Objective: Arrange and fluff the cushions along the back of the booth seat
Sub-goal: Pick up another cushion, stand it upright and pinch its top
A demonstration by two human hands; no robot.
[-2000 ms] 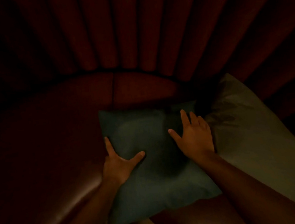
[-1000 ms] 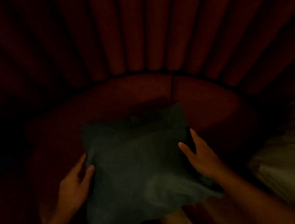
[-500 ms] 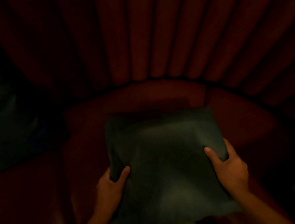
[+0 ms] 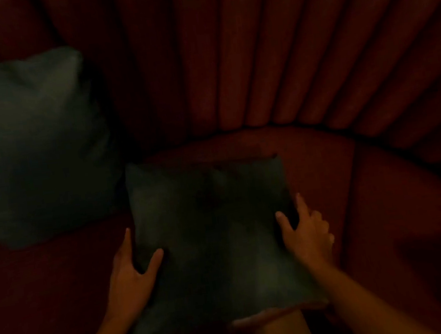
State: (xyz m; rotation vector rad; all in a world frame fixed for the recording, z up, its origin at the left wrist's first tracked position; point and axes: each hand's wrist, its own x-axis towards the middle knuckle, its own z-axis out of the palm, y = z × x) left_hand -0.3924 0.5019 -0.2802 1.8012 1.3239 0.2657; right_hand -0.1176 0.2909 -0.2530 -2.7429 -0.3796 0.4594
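A dark teal square cushion (image 4: 214, 239) lies over the red booth seat (image 4: 326, 181) in front of me. My left hand (image 4: 132, 274) grips its left edge, thumb on top. Its right edge is clasped by my right hand (image 4: 305, 234), thumb on top, fingers wrapped behind. A second, larger dark teal cushion (image 4: 30, 145) leans against the ribbed red backrest (image 4: 256, 57) at the left.
The scene is very dim. The curved seat runs from left to right, with a seam (image 4: 352, 186) to the right of the held cushion. A pale surface (image 4: 278, 331) shows below the cushion's near edge.
The view has swung left: the pale cushion at the right is gone and the large teal cushion has come into view. Both hands have carried the held cushion leftward along the seat.
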